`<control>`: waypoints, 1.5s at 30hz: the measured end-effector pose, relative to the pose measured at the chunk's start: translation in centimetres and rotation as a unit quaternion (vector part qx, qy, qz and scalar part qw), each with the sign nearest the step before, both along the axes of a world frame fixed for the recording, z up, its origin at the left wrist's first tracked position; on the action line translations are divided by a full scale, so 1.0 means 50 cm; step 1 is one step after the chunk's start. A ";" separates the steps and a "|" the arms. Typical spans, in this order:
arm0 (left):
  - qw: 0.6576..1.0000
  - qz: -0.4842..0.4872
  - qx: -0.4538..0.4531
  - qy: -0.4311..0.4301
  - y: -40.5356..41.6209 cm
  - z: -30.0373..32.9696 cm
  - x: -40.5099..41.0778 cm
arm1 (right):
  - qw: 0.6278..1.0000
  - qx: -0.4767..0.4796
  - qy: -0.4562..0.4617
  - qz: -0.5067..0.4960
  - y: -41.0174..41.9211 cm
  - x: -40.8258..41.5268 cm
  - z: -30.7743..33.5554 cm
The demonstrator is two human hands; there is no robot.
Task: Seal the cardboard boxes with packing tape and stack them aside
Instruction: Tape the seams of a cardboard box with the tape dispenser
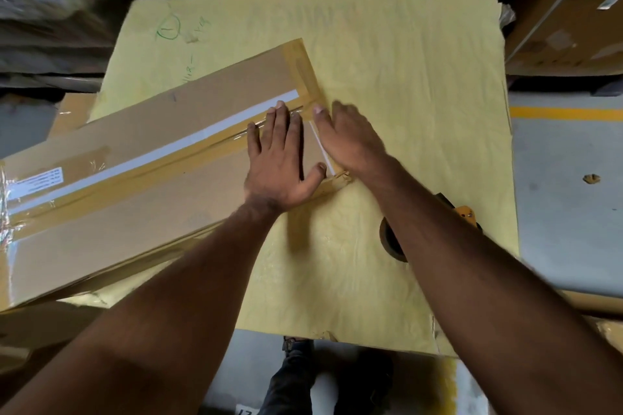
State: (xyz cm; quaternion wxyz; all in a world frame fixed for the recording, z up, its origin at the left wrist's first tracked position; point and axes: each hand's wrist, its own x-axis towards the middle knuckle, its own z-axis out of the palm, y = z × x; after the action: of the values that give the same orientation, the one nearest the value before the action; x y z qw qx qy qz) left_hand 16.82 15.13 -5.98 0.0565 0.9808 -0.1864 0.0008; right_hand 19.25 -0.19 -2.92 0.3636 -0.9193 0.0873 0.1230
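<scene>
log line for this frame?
left hand flat on box seam | right hand smoothing tape at box end | tape dispenser idle

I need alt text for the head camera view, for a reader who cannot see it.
Two bare hands smooth brown tape at the end of a long cardboard box lying on a yellow sheet: the left hand lies flat on top, the right hand at the end edge. A tape dispenser lies partly hidden under the right forearm.
</scene>
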 end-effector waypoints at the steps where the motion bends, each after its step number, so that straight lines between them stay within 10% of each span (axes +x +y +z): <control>1: 1.000 0.010 0.000 0.003 0.000 -0.002 0.001 | 0.999 0.012 -0.029 0.008 0.011 0.005 0.005; 16: 1.000 0.019 -0.002 0.010 -0.002 0.000 0.004 | 0.998 0.032 0.058 -0.007 0.046 0.175 0.008; 20: 1.000 0.019 -0.002 0.009 -0.001 -0.001 0.005 | 0.995 0.017 -0.093 0.015 0.081 0.184 0.020; 25: 1.000 0.016 -0.011 0.014 -0.002 0.003 0.003 | 0.999 0.013 0.050 -0.006 0.051 0.237 0.008; 30: 1.000 0.019 -0.003 0.014 -0.003 0.004 0.005 | 0.996 -0.017 -0.086 0.009 0.080 0.237 0.009; 35: 1.000 0.017 -0.006 0.016 -0.004 0.005 0.003 | 0.998 -0.067 0.008 -0.004 0.054 0.277 0.012; 40: 1.000 0.018 -0.007 0.019 -0.004 0.004 0.004 | 0.967 -0.157 -0.173 0.103 0.090 0.319 0.035; 45: 1.000 0.016 -0.009 0.021 -0.004 0.002 0.005 | 0.974 -0.160 -0.022 0.160 0.112 0.349 0.048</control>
State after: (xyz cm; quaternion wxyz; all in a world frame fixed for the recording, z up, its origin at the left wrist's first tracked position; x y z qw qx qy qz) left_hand 17.08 14.94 -5.90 0.0697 0.9830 -0.1690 -0.0172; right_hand 36.69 5.41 -0.52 0.1896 -0.9700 -0.0500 0.1438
